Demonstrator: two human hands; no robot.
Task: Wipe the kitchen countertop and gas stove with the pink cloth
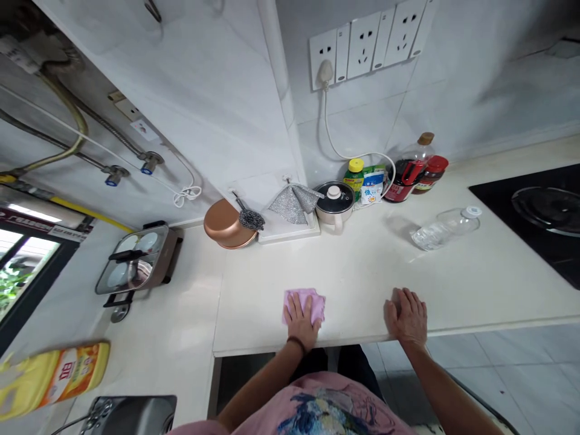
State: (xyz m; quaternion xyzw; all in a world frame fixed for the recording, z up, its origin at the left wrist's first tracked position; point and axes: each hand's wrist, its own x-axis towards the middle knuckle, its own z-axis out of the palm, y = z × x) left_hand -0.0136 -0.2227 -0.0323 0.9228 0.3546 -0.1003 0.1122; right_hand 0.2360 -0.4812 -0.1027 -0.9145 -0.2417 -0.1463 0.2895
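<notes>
My left hand [301, 321] presses flat on a pink cloth [312, 300] lying on the white countertop [362, 266] near its front edge. A dark band circles that wrist. My right hand [406, 317] rests palm down on the bare counter about a hand's width to the right of the cloth, fingers slightly apart, holding nothing.
A clear plastic bottle [444, 228] lies on its side at the right. At the back stand a small lidded pot [335, 203], sauce bottles [410, 175], a grey cloth [294, 202] and a copper pan [226, 226]. A black hob [539, 217] is far right; a yellow oil bottle [54, 376] is lower left.
</notes>
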